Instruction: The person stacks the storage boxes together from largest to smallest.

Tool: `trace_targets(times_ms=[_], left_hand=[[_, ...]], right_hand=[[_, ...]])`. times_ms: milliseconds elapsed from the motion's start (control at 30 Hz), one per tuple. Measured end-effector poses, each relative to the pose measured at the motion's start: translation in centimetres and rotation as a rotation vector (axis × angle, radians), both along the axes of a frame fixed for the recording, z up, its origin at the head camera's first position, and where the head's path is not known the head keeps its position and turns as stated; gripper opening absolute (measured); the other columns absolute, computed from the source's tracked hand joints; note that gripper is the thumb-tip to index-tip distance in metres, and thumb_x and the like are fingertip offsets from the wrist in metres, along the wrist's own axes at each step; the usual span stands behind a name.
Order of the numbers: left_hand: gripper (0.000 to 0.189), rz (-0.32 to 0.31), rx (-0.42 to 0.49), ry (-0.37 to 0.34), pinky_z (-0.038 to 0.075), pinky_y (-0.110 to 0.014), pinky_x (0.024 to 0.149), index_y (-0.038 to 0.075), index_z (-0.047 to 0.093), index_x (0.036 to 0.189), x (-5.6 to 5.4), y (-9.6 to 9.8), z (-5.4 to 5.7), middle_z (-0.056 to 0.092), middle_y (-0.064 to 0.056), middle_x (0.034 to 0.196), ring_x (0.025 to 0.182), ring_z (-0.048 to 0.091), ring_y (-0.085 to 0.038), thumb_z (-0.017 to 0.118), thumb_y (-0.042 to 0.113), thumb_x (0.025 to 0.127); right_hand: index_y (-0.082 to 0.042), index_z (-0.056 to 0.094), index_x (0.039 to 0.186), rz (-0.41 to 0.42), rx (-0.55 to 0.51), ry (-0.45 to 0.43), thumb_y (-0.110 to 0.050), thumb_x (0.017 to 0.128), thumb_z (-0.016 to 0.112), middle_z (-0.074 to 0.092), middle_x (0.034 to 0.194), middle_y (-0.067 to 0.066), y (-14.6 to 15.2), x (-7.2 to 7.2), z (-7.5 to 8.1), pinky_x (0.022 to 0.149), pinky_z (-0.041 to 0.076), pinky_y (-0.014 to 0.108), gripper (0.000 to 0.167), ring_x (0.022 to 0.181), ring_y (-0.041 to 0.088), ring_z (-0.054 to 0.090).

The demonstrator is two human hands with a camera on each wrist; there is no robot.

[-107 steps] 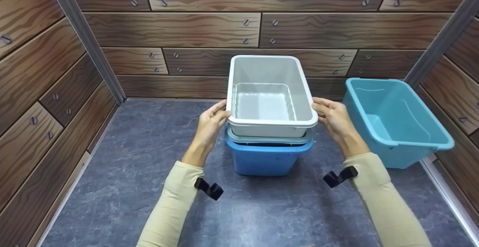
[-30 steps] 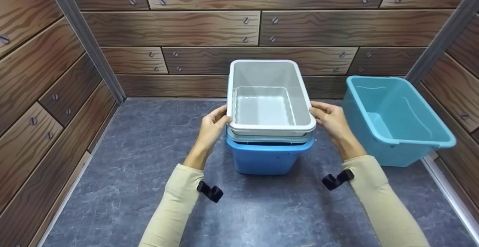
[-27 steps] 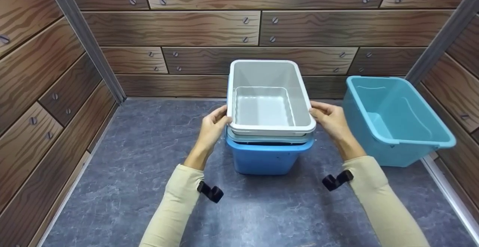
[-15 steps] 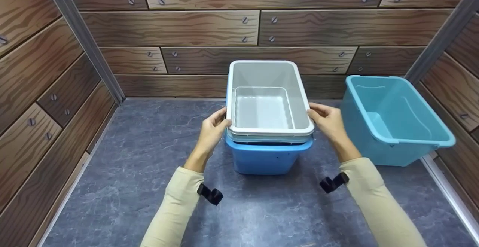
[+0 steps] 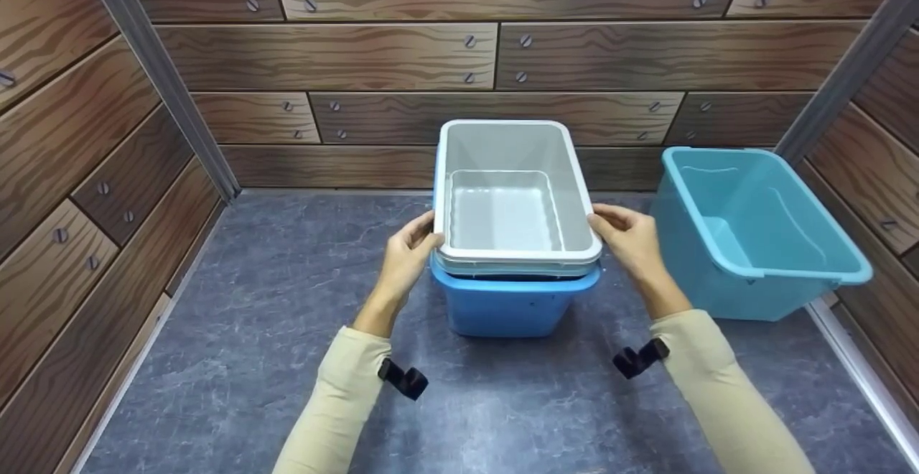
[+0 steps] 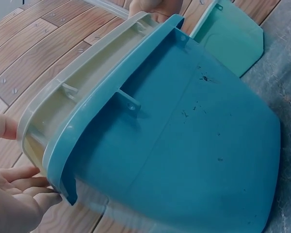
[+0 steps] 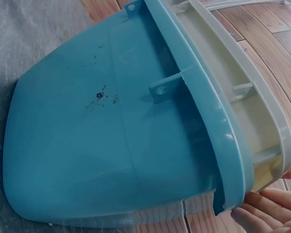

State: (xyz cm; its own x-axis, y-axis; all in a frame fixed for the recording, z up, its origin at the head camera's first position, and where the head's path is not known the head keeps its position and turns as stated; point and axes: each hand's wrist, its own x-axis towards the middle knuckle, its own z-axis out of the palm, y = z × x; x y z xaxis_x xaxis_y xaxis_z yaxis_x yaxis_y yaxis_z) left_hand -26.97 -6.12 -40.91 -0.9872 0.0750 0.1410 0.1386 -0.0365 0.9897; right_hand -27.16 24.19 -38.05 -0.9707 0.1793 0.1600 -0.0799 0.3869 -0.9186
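In the head view a light grey plastic bin (image 5: pixel 502 143) sits nested in a blue bin (image 5: pixel 502 312), with a pale blue-grey rim (image 5: pixel 517 268) showing between their rims. My left hand (image 5: pixel 402 258) holds the grey bin's left rim near the front corner, thumb at the top edge. Opposite it, my right hand (image 5: pixel 633 244) grips the right rim the same way. Both wrist views show the fingers under the grey rim, close beside the blue one. Dark scuffs mark the blue bin's side walls (image 6: pixel 199 136).
An open teal bin (image 5: pixel 761 300) stands on the grey marbled floor (image 5: pixel 301 294) at the right, close to my right hand. Wood-patterned walls (image 5: pixel 402 57) enclose the back and sides, with grey metal posts (image 5: pixel 161 79) in the corners.
The grey bin has sunk lower into the blue bin, so the gap between their rims is narrower. Both hands have come down with it, still on its rim. The teal bin stays put.
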Motion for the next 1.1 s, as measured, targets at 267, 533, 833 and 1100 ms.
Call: trace_targets(times_ms=[267, 533, 833, 1100], left_hand=[[0.052, 0.015, 0.03, 0.002, 0.038, -0.041, 0.118, -0.009, 0.042, 0.14, 0.2, -0.1, -0.2, 0.044, -0.026, 0.147, 0.14, 0.043, -0.034, 0.055, 0.006, 0.092], [0.052, 0.008, 0.033, -0.005, 0.039, -0.042, 0.117, -0.008, 0.042, 0.14, 0.1, 0.0, -0.2, 0.046, -0.026, 0.146, 0.139, 0.044, -0.033, 0.054, 0.006, 0.091], [0.052, 0.017, 0.066, 0.019, 0.036, -0.042, 0.119, -0.008, 0.041, 0.14, 0.4, -0.2, -0.7, 0.043, -0.026, 0.148, 0.141, 0.04, -0.034, 0.057, 0.008, 0.093], [0.044, 0.048, 0.121, 0.043, 0.043, -0.034, 0.114, -0.009, 0.048, 0.135, 0.8, -0.6, -1.1, 0.051, -0.026, 0.142, 0.136, 0.048, -0.033, 0.056, 0.006, 0.094]], right_hand=[[0.009, 0.063, 0.119, -0.02, -0.021, 0.023, -0.011, 0.092, 0.063, 0.073, 0.109, 0.013, 0.0, 0.3, -0.4, 0.071, 0.051, 0.005, 0.034, 0.078, -0.015, 0.059], [0.013, 0.062, 0.118, -0.049, -0.163, 0.069, -0.01, 0.09, 0.065, 0.069, 0.081, -0.021, -0.3, 0.5, -1.0, 0.069, 0.052, 0.006, 0.036, 0.076, -0.013, 0.061], [0.015, 0.059, 0.12, -0.057, -0.24, 0.055, -0.011, 0.092, 0.063, 0.065, 0.071, -0.028, -0.4, 0.9, -1.3, 0.069, 0.055, 0.009, 0.039, 0.073, -0.009, 0.064], [0.011, 0.064, 0.113, -0.057, -0.319, 0.076, -0.006, 0.091, 0.063, 0.069, 0.073, -0.023, -0.1, 1.3, -1.5, 0.073, 0.057, 0.01, 0.027, 0.075, -0.007, 0.067]])
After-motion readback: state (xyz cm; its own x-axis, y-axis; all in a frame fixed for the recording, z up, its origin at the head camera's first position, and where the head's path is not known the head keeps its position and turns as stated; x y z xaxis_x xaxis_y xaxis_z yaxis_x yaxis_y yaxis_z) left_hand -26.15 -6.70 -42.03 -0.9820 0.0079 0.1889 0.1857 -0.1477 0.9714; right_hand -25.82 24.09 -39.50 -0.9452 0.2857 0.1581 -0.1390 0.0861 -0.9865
